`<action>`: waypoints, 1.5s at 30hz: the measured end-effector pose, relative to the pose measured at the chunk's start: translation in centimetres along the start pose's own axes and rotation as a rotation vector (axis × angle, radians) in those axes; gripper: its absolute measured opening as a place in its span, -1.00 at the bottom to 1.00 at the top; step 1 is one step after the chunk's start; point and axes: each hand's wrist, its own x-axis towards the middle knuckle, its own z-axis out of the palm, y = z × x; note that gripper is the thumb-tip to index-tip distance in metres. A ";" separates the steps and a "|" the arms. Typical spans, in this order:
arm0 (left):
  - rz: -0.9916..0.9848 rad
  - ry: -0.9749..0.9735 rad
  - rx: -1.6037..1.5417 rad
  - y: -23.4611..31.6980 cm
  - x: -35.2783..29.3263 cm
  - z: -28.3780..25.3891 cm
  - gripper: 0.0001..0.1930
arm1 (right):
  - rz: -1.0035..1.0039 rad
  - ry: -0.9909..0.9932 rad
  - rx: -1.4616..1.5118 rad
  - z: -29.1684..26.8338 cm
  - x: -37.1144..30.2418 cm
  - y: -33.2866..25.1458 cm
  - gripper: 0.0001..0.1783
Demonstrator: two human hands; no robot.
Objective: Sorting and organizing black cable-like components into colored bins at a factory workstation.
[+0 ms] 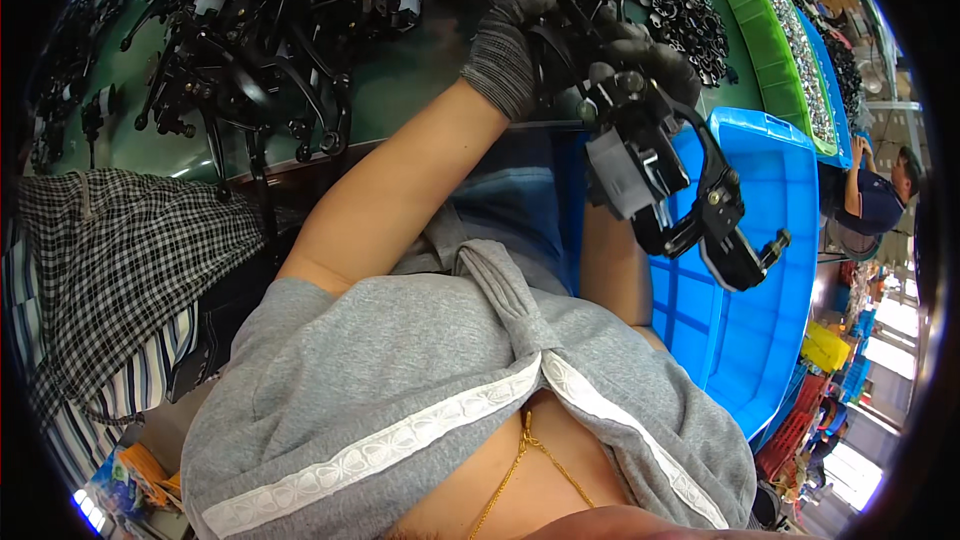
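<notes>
Levers (660, 165) hang gripped in the right hand (655, 62); left hand (506, 48) grip is unclear; piled parts (688, 15) suggest much remains.

Support: a smooth green worktop (390, 85), its near edge seen as curved (fisheye bend). On its left half, a tangled heap of black lever assemblies with long curved arms (270, 65) is borne; several arms are extended past the near edge. Pale rectangular faces are noted on some. Toward the far right side, a loose pile of small black curved pieces (690, 25) is spread. Just beside it, a long bright-green plastic tray (748, 25) is placed, filled with small silvery parts (800, 55).
</notes>
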 end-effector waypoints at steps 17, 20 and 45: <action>0.118 0.315 0.019 -1.7 0.8 3.9 -0.67 | -0.416 0.050 -0.370 3.6 -0.9 -2.9 -0.72; 0.135 0.324 0.041 -1.6 0.9 3.7 -0.71 | -0.520 -0.017 -0.514 3.0 -0.5 -3.4 -0.72; -0.004 0.341 0.292 -0.5 -3.4 3.1 -0.62 | -0.203 -0.441 -1.721 1.0 -0.4 -10.6 -0.76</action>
